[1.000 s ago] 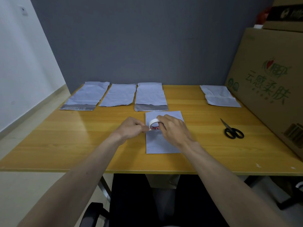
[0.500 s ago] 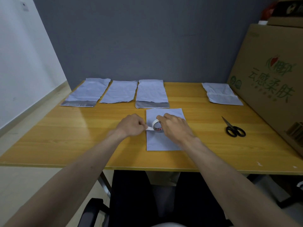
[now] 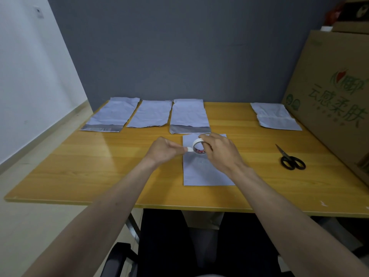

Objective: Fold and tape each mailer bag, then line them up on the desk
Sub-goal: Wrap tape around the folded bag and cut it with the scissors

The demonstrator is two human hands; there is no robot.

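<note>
tape roll (image 3: 198, 146): held in right hand (image 3: 220, 151) over folded bag (image 3: 203, 170). left hand (image 3: 165, 149) pinches free end, just left of roll. pull axis runs l-r, across bag's long axis.

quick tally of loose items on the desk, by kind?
Mailer bags: 5 (first, second, third, fourth, fifth)
Tape roll: 1
Scissors: 1
Total: 7
</note>
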